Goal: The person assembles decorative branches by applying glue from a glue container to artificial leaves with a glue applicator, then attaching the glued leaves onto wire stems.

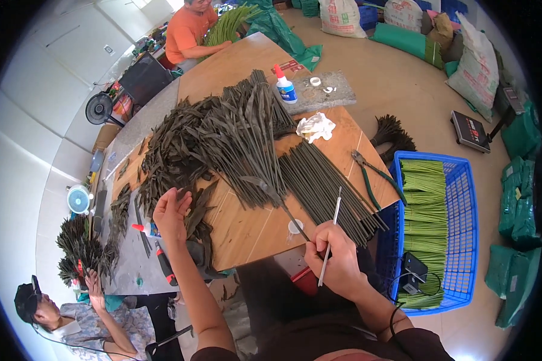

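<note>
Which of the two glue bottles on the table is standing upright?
The white glue bottle with the red cap and blue label at the far end stands upright. The small one near the left hand lies on its side.

Soft, even daylight is filling the room where I am working, and it is flooding in brightest at the far left, where the pale wall is washing out to near white. The wooden worktop (247,231) is showing clearly, with only faint shadows lying under the things on it. The fisheye lens is bending straight edges toward the rim, and black corners are framing the view. Nothing is blurring noticeably; focus is softening slightly at the rim.
</note>
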